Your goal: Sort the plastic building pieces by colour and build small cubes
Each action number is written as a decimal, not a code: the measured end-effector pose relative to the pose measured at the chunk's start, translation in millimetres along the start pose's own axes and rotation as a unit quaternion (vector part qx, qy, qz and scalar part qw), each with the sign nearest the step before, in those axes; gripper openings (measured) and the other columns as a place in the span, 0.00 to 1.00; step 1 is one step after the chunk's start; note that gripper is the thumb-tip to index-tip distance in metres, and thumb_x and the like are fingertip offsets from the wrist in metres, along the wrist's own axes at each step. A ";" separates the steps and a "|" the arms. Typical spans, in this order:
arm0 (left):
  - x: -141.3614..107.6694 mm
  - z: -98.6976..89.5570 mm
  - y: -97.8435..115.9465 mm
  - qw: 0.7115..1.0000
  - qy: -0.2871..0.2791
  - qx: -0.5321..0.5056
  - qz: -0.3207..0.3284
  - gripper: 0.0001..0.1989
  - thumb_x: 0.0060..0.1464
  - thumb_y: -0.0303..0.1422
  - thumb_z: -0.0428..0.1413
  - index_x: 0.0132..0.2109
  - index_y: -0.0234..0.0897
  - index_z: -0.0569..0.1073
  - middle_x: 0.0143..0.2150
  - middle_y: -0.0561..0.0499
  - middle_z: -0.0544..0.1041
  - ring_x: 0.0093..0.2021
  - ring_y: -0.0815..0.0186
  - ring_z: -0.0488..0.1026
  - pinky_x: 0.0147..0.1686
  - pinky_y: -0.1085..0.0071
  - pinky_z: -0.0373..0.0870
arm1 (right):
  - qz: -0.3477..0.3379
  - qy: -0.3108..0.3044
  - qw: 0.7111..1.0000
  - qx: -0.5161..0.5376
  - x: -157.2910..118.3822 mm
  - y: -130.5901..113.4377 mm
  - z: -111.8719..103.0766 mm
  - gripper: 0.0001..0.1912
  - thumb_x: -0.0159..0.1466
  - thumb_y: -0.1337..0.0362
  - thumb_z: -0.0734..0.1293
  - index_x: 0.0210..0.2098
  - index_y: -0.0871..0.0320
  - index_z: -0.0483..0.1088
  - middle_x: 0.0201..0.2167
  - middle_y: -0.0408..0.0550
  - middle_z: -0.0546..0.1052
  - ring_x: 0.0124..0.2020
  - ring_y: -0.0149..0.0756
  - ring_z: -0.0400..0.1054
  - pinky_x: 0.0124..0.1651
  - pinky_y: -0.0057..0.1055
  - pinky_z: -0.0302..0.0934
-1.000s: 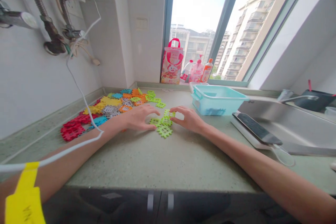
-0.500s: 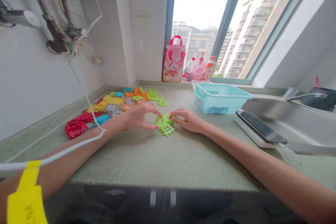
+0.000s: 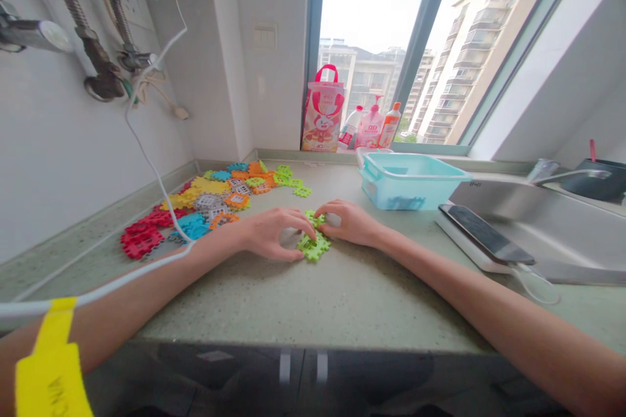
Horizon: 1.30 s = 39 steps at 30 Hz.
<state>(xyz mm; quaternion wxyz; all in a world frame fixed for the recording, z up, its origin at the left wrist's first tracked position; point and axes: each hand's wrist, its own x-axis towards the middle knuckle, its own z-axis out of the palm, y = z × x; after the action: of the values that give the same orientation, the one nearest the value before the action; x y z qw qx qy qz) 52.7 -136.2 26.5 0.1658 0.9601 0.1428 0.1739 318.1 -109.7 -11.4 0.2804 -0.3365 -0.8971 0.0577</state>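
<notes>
Bright green plastic building pieces with notched edges (image 3: 317,249) lie on the counter between my hands. My left hand (image 3: 274,234) curls its thumb and fingertips around the left side of the nearer piece. With thumb and index finger, my right hand (image 3: 351,224) pinches the farther green part (image 3: 310,215), partly covered by the fingers. To the left spreads a pile of similar pieces: red (image 3: 141,237), yellow (image 3: 205,189), blue (image 3: 195,227), grey (image 3: 211,202) and orange (image 3: 238,200). A few loose green pieces (image 3: 302,191) lie at its far right end.
A turquoise plastic bin (image 3: 413,186) with dark contents stands right of centre. Beyond it, a phone (image 3: 486,234) rests on a white box beside the steel sink (image 3: 567,221). A white cable (image 3: 151,265) crosses my left forearm. Bottles (image 3: 370,127) line the window.
My left hand has moved right and nearer to me, closing in on the green piece. The green pieces have shifted slightly right. My right hand stays almost in place.
</notes>
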 end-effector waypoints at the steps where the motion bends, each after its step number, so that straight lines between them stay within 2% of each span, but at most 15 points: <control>1: 0.0 0.7 0.2 1.000 0.000 0.008 -0.007 0.17 0.57 0.36 0.64 0.54 0.43 0.80 0.52 0.45 0.82 0.53 0.57 0.77 0.59 0.61 0.70 | 0.007 0.001 1.000 -0.011 0.2 0.6 -0.7 0.12 0.63 0.63 0.74 0.46 0.52 0.81 0.45 0.50 0.83 0.46 0.43 0.78 0.53 0.39 0.69; 7: -0.6 0.8 -4.7 0.994 0.015 0.073 -0.074 0.18 0.56 0.44 0.66 0.51 0.42 0.81 0.47 0.48 0.80 0.44 0.60 0.77 0.48 0.65 0.72 | 0.022 0.043 0.998 -0.043 -4.6 11.8 -14.8 0.12 0.62 0.65 0.74 0.45 0.53 0.81 0.46 0.51 0.83 0.46 0.45 0.78 0.54 0.43 0.70; 11: 0.0 0.3 -11.8 0.985 0.039 0.093 -0.141 0.20 0.57 0.47 0.64 0.52 0.43 0.80 0.46 0.48 0.80 0.43 0.61 0.76 0.46 0.65 0.71 | 0.012 0.086 0.996 0.010 -8.0 8.8 -22.1 0.10 0.64 0.62 0.72 0.46 0.52 0.80 0.46 0.49 0.83 0.46 0.43 0.78 0.56 0.43 0.70; 14: -0.5 2.3 -17.9 0.982 0.050 0.073 -0.164 0.22 0.57 0.50 0.64 0.53 0.42 0.80 0.46 0.48 0.80 0.44 0.60 0.76 0.46 0.64 0.72 | -0.012 0.092 0.994 0.054 -8.6 -2.5 -20.3 0.11 0.64 0.62 0.71 0.46 0.53 0.79 0.47 0.49 0.83 0.47 0.42 0.78 0.56 0.42 0.70; 17: -2.9 1.7 -22.8 0.981 0.070 0.063 -0.167 0.33 0.50 0.54 0.68 0.56 0.40 0.77 0.49 0.45 0.80 0.47 0.57 0.77 0.47 0.64 0.73 | -0.028 0.087 0.993 0.072 -8.0 -13.6 -14.1 0.13 0.64 0.62 0.71 0.48 0.53 0.78 0.48 0.49 0.83 0.49 0.42 0.78 0.57 0.41 0.69; 19: -6.1 -4.2 -25.2 0.981 0.076 0.086 -0.157 0.42 0.43 0.56 0.71 0.60 0.40 0.74 0.52 0.44 0.79 0.51 0.54 0.76 0.51 0.62 0.72 | -0.036 0.074 0.994 0.073 -7.2 -18.0 -9.8 0.13 0.64 0.63 0.71 0.49 0.53 0.77 0.48 0.49 0.83 0.49 0.42 0.78 0.58 0.42 0.69; 21: -11.1 -15.4 -28.0 0.979 0.064 0.127 -0.144 0.45 0.42 0.57 0.71 0.62 0.40 0.73 0.54 0.44 0.79 0.55 0.52 0.75 0.57 0.59 0.68 | -0.045 0.050 0.995 0.072 -6.4 -20.0 -6.5 0.13 0.64 0.64 0.71 0.49 0.52 0.77 0.50 0.49 0.82 0.51 0.42 0.77 0.60 0.42 0.68; 24: -21.6 -37.3 -36.4 0.968 0.047 0.187 -0.162 0.33 0.58 0.57 0.61 0.61 0.40 0.74 0.57 0.44 0.79 0.57 0.53 0.74 0.61 0.59 0.64 | -0.065 0.000 0.995 0.072 -5.4 -21.3 -3.8 0.12 0.65 0.64 0.71 0.49 0.52 0.76 0.51 0.49 0.81 0.53 0.42 0.75 0.61 0.42 0.67; 26: -29.5 -50.1 -46.2 0.947 0.061 0.237 -0.210 0.25 0.68 0.52 0.50 0.58 0.40 0.76 0.57 0.44 0.79 0.58 0.54 0.73 0.61 0.59 0.63 | -0.067 -0.026 0.995 0.068 -4.9 -22.5 -2.8 0.12 0.66 0.63 0.71 0.49 0.52 0.76 0.51 0.50 0.81 0.53 0.43 0.75 0.60 0.42 0.67; 27: -33.5 -54.8 -52.2 0.930 0.073 0.267 -0.240 0.24 0.70 0.50 0.47 0.56 0.40 0.77 0.56 0.44 0.79 0.58 0.54 0.73 0.61 0.59 0.63 | -0.061 -0.035 0.996 0.063 -4.6 -23.3 -2.3 0.13 0.66 0.61 0.72 0.50 0.52 0.75 0.51 0.50 0.80 0.53 0.43 0.74 0.60 0.42 0.67; 29: -40.7 -59.9 -65.0 0.893 0.095 0.326 -0.296 0.24 0.70 0.47 0.45 0.55 0.40 0.78 0.56 0.43 0.79 0.58 0.52 0.72 0.60 0.57 0.62 | -0.042 -0.045 0.997 0.047 -3.8 -25.1 -1.2 0.15 0.66 0.58 0.73 0.51 0.51 0.74 0.51 0.51 0.80 0.53 0.45 0.74 0.59 0.43 0.67; 31: -46.6 -60.4 -76.7 0.871 0.091 0.358 -0.324 0.24 0.70 0.47 0.45 0.55 0.40 0.79 0.58 0.41 0.78 0.59 0.50 0.71 0.59 0.56 0.62 | -0.024 -0.047 0.998 0.029 -2.7 -27.2 -0.4 0.16 0.65 0.57 0.74 0.50 0.51 0.74 0.50 0.51 0.80 0.52 0.44 0.75 0.58 0.42 0.67; 35: -51.7 -56.3 -89.9 0.869 0.067 0.357 -0.336 0.25 0.71 0.48 0.44 0.56 0.39 0.78 0.59 0.41 0.78 0.59 0.51 0.71 0.58 0.59 0.63 | -0.011 -0.045 0.999 0.007 -1.0 -32.1 -0.5 0.13 0.65 0.60 0.74 0.48 0.51 0.75 0.46 0.48 0.81 0.47 0.41 0.76 0.53 0.37 0.68; 39: -49.7 -55.4 -91.3 0.860 0.071 0.349 -0.366 0.26 0.69 0.52 0.46 0.54 0.38 0.78 0.55 0.41 0.80 0.58 0.51 0.72 0.59 0.60 0.63 | -0.024 -0.034 0.999 -0.008 -1.0 -34.5 -0.9 0.14 0.62 0.63 0.76 0.46 0.52 0.76 0.44 0.48 0.81 0.46 0.41 0.76 0.51 0.37 0.68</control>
<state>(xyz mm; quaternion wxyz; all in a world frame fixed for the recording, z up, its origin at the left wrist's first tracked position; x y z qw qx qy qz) -32.9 -55.3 27.7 -0.1393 0.8186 0.5468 0.1075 299.4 -136.8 -1.1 0.2484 -0.3154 -0.9142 0.0549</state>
